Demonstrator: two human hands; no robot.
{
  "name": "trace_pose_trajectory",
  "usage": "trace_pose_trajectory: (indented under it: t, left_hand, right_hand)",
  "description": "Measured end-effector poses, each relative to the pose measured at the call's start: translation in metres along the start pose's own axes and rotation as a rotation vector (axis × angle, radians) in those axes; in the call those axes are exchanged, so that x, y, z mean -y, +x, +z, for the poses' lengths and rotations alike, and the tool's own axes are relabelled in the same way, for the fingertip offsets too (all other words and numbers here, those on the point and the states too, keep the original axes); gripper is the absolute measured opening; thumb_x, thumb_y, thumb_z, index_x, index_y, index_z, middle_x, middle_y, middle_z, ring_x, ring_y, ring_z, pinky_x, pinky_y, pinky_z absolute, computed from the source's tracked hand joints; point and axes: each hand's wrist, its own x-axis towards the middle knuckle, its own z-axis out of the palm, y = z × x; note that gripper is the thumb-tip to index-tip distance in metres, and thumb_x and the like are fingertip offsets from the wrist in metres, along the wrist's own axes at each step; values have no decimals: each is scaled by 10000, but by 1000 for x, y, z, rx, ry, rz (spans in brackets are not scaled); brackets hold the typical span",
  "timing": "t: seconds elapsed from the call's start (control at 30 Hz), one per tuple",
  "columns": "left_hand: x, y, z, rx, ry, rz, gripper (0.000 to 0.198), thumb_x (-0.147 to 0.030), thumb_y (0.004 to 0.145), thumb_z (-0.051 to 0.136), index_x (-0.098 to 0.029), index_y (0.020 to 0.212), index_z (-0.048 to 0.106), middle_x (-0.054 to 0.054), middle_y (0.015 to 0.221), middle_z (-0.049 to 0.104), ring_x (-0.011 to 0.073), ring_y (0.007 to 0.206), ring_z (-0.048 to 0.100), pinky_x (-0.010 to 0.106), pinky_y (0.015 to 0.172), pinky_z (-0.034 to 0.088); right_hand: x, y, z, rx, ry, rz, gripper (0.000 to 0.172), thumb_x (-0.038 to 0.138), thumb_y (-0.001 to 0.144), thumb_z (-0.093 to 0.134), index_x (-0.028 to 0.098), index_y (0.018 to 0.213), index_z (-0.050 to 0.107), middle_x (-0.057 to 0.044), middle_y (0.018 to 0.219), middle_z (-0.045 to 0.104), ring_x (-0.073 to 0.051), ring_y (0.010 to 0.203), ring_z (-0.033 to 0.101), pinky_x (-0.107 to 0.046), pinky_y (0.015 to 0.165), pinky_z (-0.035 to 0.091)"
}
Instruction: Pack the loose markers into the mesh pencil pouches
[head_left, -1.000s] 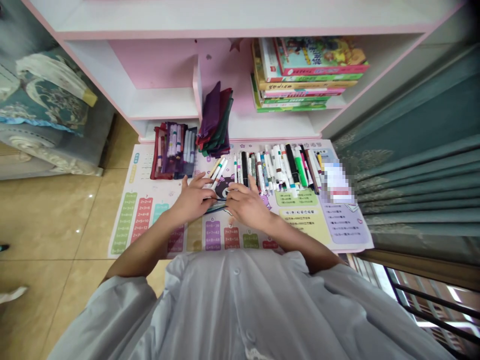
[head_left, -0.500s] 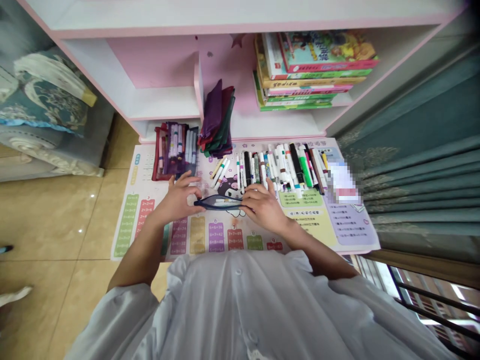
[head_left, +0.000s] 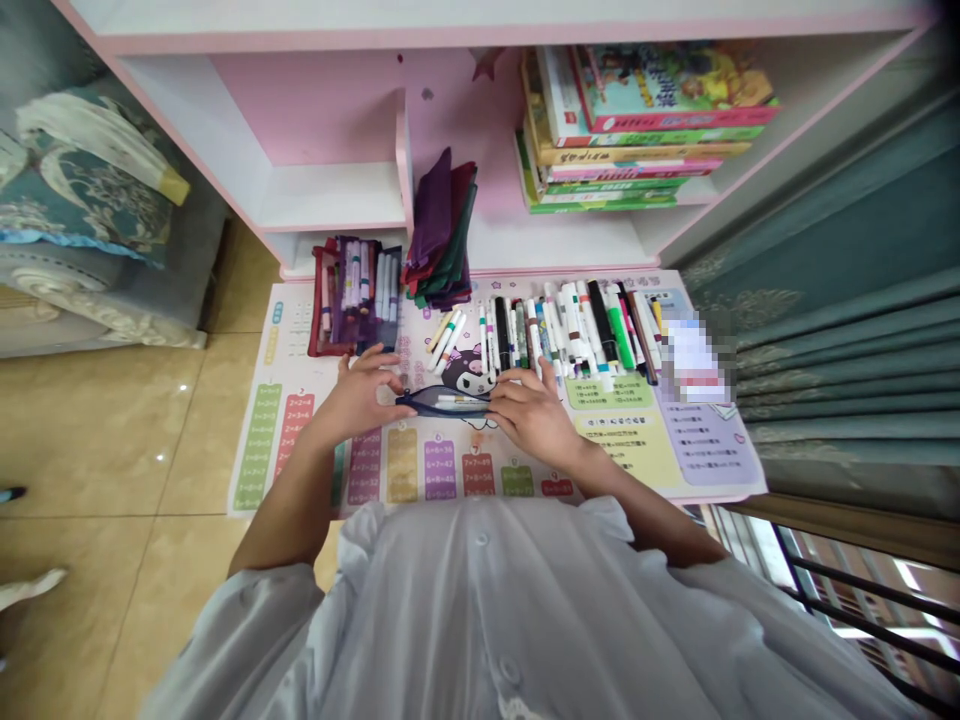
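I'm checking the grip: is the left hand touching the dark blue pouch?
Touching. The head view shows the left hand pinching one end of the dark blue pouch between thumb and finger.

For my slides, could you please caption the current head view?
Left hand and right hand hold a blue pouch, with pens lined up beyond it.

1. The pouch (head_left: 431, 408) I hold is dark blue.
2. My shirt (head_left: 420, 600) is plain, pale grey.
3. My desk (head_left: 300, 370) is white, patterned with green, red, purple and yellow number charts (head_left: 439, 465).
4. I see mostly white markers (head_left: 576, 325), with black and bright green among them.
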Motion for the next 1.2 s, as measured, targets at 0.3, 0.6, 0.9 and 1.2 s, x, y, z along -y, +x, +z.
trace_pose_trajectory:
  t: [0.3, 0.6, 0.9, 1.2]
  left_hand:
    - [-2, -3, 4, -58, -56, 95, 162, -324, 721, 785, -226, 710, 656, 60, 1353, 641, 334, 1454, 385, 644, 1220, 93]
    - [-8, -5, 2, -42, -54, 119, 157, -307, 737, 776, -210, 713, 655, 66, 1346, 644, 354, 1454, 377, 688, 1188, 113]
    - [-11, -5, 1, -44, -45, 87, 148, -257, 707, 805, -208, 686, 667, 73, 1344, 645, 356, 1455, 377, 691, 1187, 119]
    - [-9, -4, 1, -56, -63, 74, 155, -280, 684, 817, -208, 674, 680, 64, 1303, 667, 369, 1436, 401, 683, 1190, 128]
  right_hand:
    - [19, 18, -6, 12, 20, 29, 127, 347, 881, 696, 234, 861, 751, -64, 1067, 728, -301, 1220, 549, -595, 1192, 144]
    - [39, 92, 11, 205, 218, 118, 241, 293, 961, 556, 220, 923, 782, -90, 1238, 682, -308, 1337, 478, -527, 1119, 344]
    - [49, 117, 20, 458, 249, 123, 237, 262, 947, 551, 250, 944, 787, -52, 1239, 695, -274, 1307, 514, -503, 1150, 346]
    - [42, 123, 20, 407, 407, 195, 70, 200, 828, 706, 212, 788, 763, -42, 1018, 747, -223, 1143, 629, -383, 1100, 418]
